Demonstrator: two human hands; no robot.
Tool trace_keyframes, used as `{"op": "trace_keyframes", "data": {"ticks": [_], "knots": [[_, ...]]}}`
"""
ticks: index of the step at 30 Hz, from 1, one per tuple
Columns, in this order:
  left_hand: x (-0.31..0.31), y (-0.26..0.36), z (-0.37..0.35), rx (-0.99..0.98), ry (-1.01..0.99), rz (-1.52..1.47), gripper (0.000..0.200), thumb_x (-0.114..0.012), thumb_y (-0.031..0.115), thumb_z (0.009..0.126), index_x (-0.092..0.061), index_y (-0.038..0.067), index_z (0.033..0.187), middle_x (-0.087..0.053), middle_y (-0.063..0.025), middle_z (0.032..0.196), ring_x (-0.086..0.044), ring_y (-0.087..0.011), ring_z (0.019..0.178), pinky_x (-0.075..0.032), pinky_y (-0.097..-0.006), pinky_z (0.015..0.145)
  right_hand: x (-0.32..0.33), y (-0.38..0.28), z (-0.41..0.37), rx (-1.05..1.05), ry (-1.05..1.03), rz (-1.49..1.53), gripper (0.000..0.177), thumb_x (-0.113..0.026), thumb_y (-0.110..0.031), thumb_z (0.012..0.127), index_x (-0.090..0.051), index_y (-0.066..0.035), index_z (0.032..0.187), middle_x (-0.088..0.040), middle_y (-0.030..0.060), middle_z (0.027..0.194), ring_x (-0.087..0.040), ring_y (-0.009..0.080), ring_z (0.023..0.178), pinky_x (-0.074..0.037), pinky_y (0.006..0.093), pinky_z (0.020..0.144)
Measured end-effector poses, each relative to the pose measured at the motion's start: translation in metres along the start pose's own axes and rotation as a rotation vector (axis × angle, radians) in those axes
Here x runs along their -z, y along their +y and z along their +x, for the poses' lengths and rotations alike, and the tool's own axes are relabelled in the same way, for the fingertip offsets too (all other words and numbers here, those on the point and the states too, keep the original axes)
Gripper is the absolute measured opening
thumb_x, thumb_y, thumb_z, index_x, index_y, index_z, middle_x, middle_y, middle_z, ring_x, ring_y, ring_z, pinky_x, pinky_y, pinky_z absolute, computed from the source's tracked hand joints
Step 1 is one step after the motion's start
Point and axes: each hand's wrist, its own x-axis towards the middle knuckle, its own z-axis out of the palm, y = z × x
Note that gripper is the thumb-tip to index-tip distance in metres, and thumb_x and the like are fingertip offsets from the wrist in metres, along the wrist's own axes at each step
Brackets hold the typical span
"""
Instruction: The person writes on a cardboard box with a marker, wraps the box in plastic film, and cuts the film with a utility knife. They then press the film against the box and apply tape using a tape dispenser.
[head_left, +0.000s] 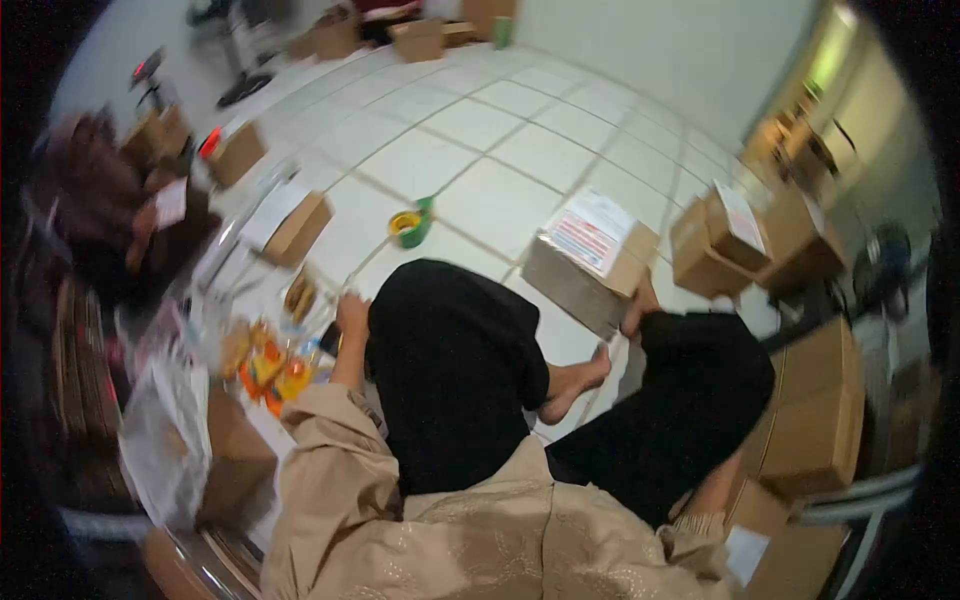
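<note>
nearby, orange packets [265,370] lie left of left grip [352,313]; cannot tell finger spread or hold.

You wear a loose, beige cloth top [500,540], its front bearing a pale dotted pattern and a straight vertical seam. Your beige left sleeve [335,455] is wide and creased. Baggy, plain black trousers [455,380] cover your legs; your left hand [352,314] and feet [583,380] are bare.
</note>
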Motion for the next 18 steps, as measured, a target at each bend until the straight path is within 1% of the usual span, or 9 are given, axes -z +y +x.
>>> {"op": "trace_keyframes", "data": {"ticks": [3, 7, 9, 10, 11, 13, 16, 17, 18], "knots": [[-0.060, -0.029, 0.035, 0.013, -0.156, 0.138, 0.022, -0.062, 0.024, 0.077, -0.062, 0.002, 0.078, -0.061, -0.0164, 0.082, -0.061, -0.0324, 0.076, -0.049, -0.0417, 0.065, -0.006, -0.006, 0.006, -0.022, 0.016, 0.067, 0.032, -0.041, -0.020, 0.094, -0.053, 0.002, 0.116, -0.054, 0.0162, 0.117, -0.053, 0.0258, 0.108, -0.040, 0.0359, 0.095], [-0.105, -0.045, 0.097, -0.143, 0.291, 0.154, 0.022, -0.062, 0.023, 0.076, -0.062, 0.002, 0.072, -0.065, -0.0164, 0.076, -0.063, -0.0352, 0.074, -0.050, -0.0425, 0.061, -0.009, -0.017, 0.030, -0.024, 0.054, 0.117, 0.032, -0.041, -0.019, 0.094, -0.053, 0.002, 0.115, -0.054, 0.0166, 0.116, -0.053, 0.0254, 0.108, -0.040, 0.0359, 0.096], [-0.064, -0.009, 0.075, 0.015, 0.107, 0.020, 0.013, -0.060, 0.009, 0.072, -0.062, -0.002, 0.077, -0.062, -0.0225, 0.070, -0.063, -0.0356, 0.067, -0.049, -0.0454, 0.061, -0.006, -0.023, 0.055, -0.015, 0.068, 0.108, 0.032, -0.041, -0.019, 0.094, -0.053, 0.002, 0.115, -0.054, 0.0167, 0.116, -0.053, 0.0253, 0.109, -0.039, 0.0359, 0.096], [-0.044, 0.012, 0.062, 0.034, 0.111, -0.255, 0.007, -0.055, 0.006, 0.072, -0.058, -0.001, 0.075, -0.059, -0.0165, 0.063, -0.061, -0.0283, 0.056, -0.050, -0.0416, 0.054, -0.005, -0.026, 0.069, 0.000, 0.081, 0.095, 0.032, -0.042, -0.019, 0.094, -0.054, 0.002, 0.115, -0.054, 0.0168, 0.116, -0.052, 0.0252, 0.109, -0.039, 0.0359, 0.096], [-0.032, 0.028, 0.055, 0.040, 0.104, -0.239, 0.007, -0.055, 0.006, 0.072, -0.058, -0.001, 0.075, -0.059, -0.0165, 0.063, -0.061, -0.0283, 0.056, -0.050, -0.0416, 0.054, -0.005, -0.030, 0.080, 0.017, 0.088, 0.090, 0.032, -0.042, -0.019, 0.094, -0.054, 0.003, 0.114, -0.054, 0.0169, 0.116, -0.052, 0.0251, 0.109, -0.039, 0.0359, 0.096], [-0.007, 0.046, 0.042, 0.219, -0.123, -1.111, 0.005, -0.054, 0.004, 0.074, -0.053, 0.004, 0.069, -0.053, -0.0079, 0.058, -0.054, -0.0190, 0.049, -0.047, -0.0339, 0.046, 0.002, -0.036, 0.092, 0.058, 0.114, 0.051, 0.031, -0.042, -0.018, 0.094, -0.054, 0.003, 0.114, -0.054, 0.0170, 0.115, -0.052, 0.0249, 0.110, -0.039, 0.0359, 0.097], [0.051, 0.137, -0.027, 0.228, 0.076, -1.226, 0.011, -0.052, 0.003, 0.077, -0.049, 0.008, 0.068, -0.049, -0.0022, 0.057, -0.049, -0.0125, 0.047, -0.043, -0.0264, 0.043, 0.043, -0.056, 0.091, 0.241, 0.268, 0.032, 0.031, -0.042, -0.018, 0.094, -0.054, 0.003, 0.114, -0.054, 0.0173, 0.115, -0.052, 0.0247, 0.110, -0.039, 0.0359, 0.097], [0.010, 0.114, -0.001, 0.238, 0.138, -1.374, 0.011, -0.052, 0.003, 0.078, -0.050, 0.008, 0.068, -0.051, -0.0015, 0.060, -0.049, -0.0112, 0.047, -0.044, -0.0264, 0.044, 0.062, -0.066, 0.072, 0.345, 0.346, 0.026, 0.031, -0.042, -0.018, 0.094, -0.054, 0.003, 0.113, -0.054, 0.0174, 0.115, -0.052, 0.0246, 0.110, -0.039, 0.0359, 0.097], [0.050, 0.163, -0.026, 0.222, 0.221, -1.204, 0.009, -0.056, 0.004, 0.078, -0.052, 0.007, 0.071, -0.053, -0.0019, 0.063, -0.051, -0.0111, 0.049, -0.046, -0.0257, 0.045, 0.070, -0.078, 0.059, 0.452, 0.411, 0.037, 0.031, -0.042, -0.018, 0.094, -0.054, 0.003, 0.113, -0.054, 0.0175, 0.115, -0.051, 0.0245, 0.111, -0.039, 0.0359, 0.097]]}}
